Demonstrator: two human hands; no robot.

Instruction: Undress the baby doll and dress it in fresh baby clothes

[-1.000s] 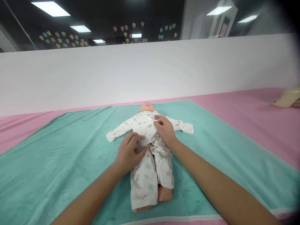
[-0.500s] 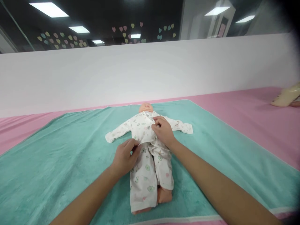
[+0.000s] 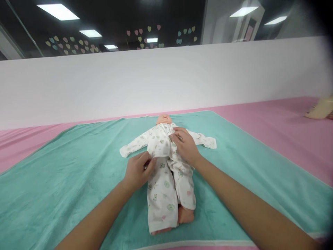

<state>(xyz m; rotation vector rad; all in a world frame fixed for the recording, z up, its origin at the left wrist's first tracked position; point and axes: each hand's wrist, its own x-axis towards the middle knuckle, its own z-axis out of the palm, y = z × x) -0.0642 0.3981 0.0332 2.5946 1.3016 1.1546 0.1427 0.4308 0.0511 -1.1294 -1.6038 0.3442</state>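
The teal towel (image 3: 65, 205) is spread over a pink sheet (image 3: 273, 139), and at its middle a baby doll (image 3: 164, 119) is laid face-up, dressed in a white printed sleepsuit (image 3: 162, 187). The sleepsuit's lower front edge is pinched by the closed fingers of the left hand (image 3: 135, 172), while the right hand (image 3: 185, 146) is placed on the chest fold with fingers curled, whether gripping cannot be told. A cream-coloured object (image 3: 321, 108) is lying on the sheet at the far right.
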